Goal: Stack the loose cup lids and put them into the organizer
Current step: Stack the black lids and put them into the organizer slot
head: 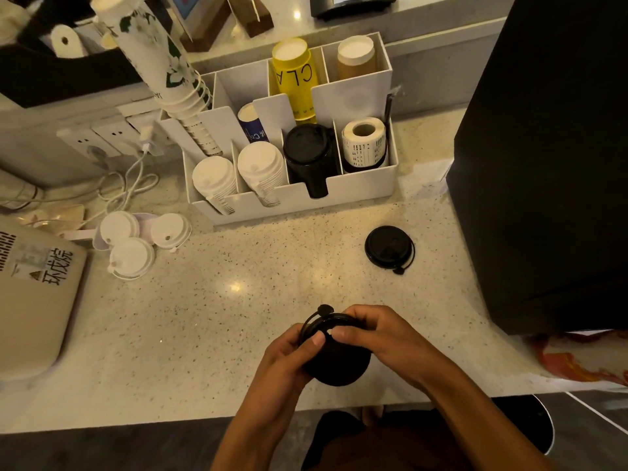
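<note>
Both my hands hold a small stack of black cup lids [334,363] above the counter's near edge. My left hand [289,355] grips its left side with the thumb on top; my right hand [377,338] presses on it from the right. One loose black lid [389,246] lies flat on the counter to the far right. Three loose white lids [136,241] lie in a cluster at the left. The white organizer [363,188] stands at the back, with white lid stacks in two front slots and a black lid stack [307,154] in the third.
A large black appliance [550,164] rises at the right. A beige machine [34,294] sits at the left edge, with white cables and wall sockets behind it. A label roll [365,144], paper cups and a tilted tall cup stack [159,62] fill the organizer's other slots.
</note>
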The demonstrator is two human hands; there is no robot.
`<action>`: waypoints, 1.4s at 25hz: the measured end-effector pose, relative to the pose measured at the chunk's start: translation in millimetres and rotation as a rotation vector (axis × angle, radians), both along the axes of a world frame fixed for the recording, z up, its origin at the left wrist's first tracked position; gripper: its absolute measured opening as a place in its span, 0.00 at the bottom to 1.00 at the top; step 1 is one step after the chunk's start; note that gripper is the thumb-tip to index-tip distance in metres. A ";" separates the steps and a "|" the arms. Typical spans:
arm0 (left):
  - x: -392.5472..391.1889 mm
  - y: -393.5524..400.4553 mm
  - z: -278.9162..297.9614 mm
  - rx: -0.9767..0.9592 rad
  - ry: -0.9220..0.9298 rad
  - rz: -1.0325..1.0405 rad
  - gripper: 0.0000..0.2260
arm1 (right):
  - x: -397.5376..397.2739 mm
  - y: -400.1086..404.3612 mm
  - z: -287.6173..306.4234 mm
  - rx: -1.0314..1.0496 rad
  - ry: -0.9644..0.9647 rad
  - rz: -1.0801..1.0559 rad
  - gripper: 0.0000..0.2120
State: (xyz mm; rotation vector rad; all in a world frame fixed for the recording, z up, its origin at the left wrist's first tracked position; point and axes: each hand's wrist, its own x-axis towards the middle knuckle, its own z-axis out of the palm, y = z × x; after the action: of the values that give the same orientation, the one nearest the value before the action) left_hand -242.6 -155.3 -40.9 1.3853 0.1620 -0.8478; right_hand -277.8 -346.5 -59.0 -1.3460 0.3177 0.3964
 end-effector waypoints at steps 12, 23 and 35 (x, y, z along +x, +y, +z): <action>-11.7 2.9 -6.8 0.055 -0.051 0.033 0.18 | -4.5 12.2 1.3 0.036 0.017 -0.046 0.14; -15.0 10.2 -10.9 0.223 -0.191 0.030 0.15 | 7.4 20.3 -4.7 -0.131 0.044 0.018 0.10; 13.8 20.3 -47.9 0.230 -0.081 0.272 0.10 | 12.0 46.6 -46.9 -0.716 -0.171 0.091 0.43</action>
State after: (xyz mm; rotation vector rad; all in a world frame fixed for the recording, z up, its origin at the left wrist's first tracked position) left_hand -228.8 -134.9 -88.8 1.5673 0.3864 -0.5577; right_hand -265.8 -299.9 -106.0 -2.0881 0.2644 0.2429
